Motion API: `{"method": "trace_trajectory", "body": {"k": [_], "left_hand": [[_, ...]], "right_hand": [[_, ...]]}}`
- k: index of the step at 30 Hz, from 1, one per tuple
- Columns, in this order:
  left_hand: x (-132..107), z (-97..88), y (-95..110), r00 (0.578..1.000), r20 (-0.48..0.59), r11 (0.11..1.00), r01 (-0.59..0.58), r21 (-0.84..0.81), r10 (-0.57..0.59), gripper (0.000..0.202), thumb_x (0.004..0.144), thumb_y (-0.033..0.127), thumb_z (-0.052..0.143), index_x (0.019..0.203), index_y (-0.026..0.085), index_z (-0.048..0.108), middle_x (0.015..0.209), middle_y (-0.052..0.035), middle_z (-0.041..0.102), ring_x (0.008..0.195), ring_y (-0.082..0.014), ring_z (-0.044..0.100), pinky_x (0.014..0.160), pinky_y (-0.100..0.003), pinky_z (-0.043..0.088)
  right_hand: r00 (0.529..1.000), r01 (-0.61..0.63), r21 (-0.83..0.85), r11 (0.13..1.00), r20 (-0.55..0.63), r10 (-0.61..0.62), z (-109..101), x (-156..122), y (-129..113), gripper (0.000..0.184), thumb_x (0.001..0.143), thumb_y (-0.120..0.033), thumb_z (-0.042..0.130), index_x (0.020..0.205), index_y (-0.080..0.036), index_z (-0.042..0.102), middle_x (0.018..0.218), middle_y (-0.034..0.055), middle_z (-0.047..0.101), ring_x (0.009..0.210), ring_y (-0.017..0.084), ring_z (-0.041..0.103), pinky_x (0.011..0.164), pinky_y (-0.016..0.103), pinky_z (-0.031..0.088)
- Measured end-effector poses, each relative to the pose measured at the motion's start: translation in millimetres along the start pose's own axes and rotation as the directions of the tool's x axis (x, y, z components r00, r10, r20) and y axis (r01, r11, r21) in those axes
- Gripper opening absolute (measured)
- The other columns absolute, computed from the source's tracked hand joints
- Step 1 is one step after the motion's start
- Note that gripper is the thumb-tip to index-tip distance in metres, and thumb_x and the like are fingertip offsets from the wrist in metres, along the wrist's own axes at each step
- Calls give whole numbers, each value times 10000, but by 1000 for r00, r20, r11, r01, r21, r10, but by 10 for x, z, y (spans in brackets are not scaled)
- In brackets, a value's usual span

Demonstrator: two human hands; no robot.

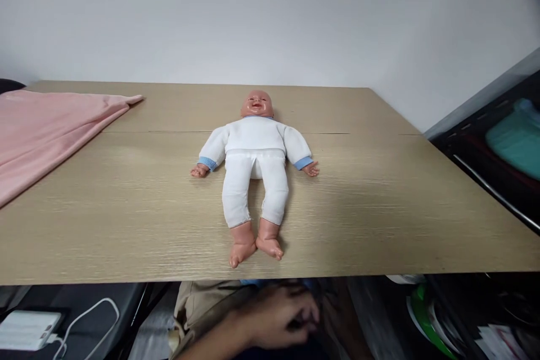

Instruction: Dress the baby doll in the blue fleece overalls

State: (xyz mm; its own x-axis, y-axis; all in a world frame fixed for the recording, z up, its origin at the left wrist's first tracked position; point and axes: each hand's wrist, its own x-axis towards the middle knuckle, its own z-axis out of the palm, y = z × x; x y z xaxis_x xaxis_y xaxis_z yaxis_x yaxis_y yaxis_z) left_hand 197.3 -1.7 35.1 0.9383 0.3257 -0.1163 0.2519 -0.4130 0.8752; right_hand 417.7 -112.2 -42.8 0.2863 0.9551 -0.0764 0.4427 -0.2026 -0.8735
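A baby doll lies on its back on the wooden table, head toward the wall and feet near the front edge. It has a white top with blue cuffs, white trousers and bare feet. Both its arms are spread out. Below the table edge, over my lap, is my left hand, bent and blurred, apart from the doll. Whether anything is in its fingers does not show. My right forearm shows only dimly in shadow beside it, with the fingers of that hand hidden.
A pink cloth covers the table's left end. At lower left a white power bank with a white cable rests on a dark surface. To the right is a black open case holding a green item. A wall stands behind.
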Motion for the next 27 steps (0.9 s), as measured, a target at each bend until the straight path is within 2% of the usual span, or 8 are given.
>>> {"method": "trace_trajectory", "body": {"k": [3, 6, 10, 14, 18, 21, 24, 27], "left_hand": [[-327, -81, -234, 977, -178, 984, 139, 116, -117, 366, 1064, 307, 636, 1426, 290, 683, 1417, -81, 781, 1303, -290, 744, 1172, -417, 573], [-413, -63, -494, 944, -294, 957, 213, 197, -150, 455, 1111, 346, 594, 1554, 250, 632, 1530, -129, 742, 1429, -334, 684, 1276, -491, 519], [-292, 59, -808, 932, -306, 918, 282, 280, -193, 484, 1107, 410, 595, 1542, 215, 681, 1648, -160, 670, 1517, -403, 627, 1339, -584, 454], [-128, 170, -924, 897, -269, 870, 419, 262, -351, 708, 1016, 503, 718, 1634, 173, 616, 1714, -198, 597, 1597, -495, 528, 1379, -698, 346], [-68, 156, -725, 865, -211, 849, 494, 190, -456, 829, 948, 421, 782, 1704, 185, 539, 1744, -194, 565, 1665, -498, 435, 1417, -702, 248], [-149, 45, -372, 900, -180, 907, 415, 69, -398, 1072, 838, 408, 886, 1778, 217, 408, 1787, -190, 505, 1699, -472, 384, 1431, -638, 259], [-273, -63, 2, 924, -163, 939, 337, -71, -344, 1102, 808, 544, 919, 1761, 288, 427, 1776, -183, 512, 1670, -486, 416, 1390, -662, 326], [-356, -73, 229, 938, -146, 939, 283, -196, -314, 970, 786, 607, 934, 1631, 303, 569, 1626, -172, 654, 1500, -460, 613, 1263, -603, 502]], "right_hand": [[987, -147, 47, 988, -66, 150, 127, 58, 117, 504, 928, -717, 694, 1097, -271, 856, 997, 106, 896, 940, 427, 881, 795, 547, 733], [978, -200, 71, 977, -39, 203, 144, 67, 176, 579, 831, -741, 800, 1038, -203, 860, 985, 148, 885, 922, 399, 868, 808, 478, 717], [974, -195, 59, 979, -105, 200, 96, 90, 184, 606, 810, -774, 806, 1008, -204, 864, 1057, 168, 883, 1051, 405, 841, 940, 488, 684], [973, -151, 32, 988, -172, 154, 106, 110, 144, 592, 834, -766, 800, 1024, -209, 860, 1124, 182, 885, 1116, 402, 839, 1008, 502, 678], [976, -104, 41, 994, -187, 110, 87, 74, 138, 580, 910, -744, 748, 1099, -207, 862, 1118, 171, 897, 1063, 392, 870, 902, 471, 728], [954, 37, -100, 994, -294, -65, -43, 3, 141, 434, 983, -622, 716, 1075, -222, 857, 1063, 136, 901, 957, 373, 882, 772, 440, 743], [867, 230, -307, 923, -367, -338, -219, -87, 46, 203, 1001, -417, 748, 1073, -246, 829, 999, 92, 887, 870, 327, 867, 743, 414, 722], [772, 357, -364, 860, -404, -491, -348, -137, -252, 129, 989, -299, 772, 1113, -274, 802, 996, 75, 855, 888, 289, 834, 794, 396, 682]]}}
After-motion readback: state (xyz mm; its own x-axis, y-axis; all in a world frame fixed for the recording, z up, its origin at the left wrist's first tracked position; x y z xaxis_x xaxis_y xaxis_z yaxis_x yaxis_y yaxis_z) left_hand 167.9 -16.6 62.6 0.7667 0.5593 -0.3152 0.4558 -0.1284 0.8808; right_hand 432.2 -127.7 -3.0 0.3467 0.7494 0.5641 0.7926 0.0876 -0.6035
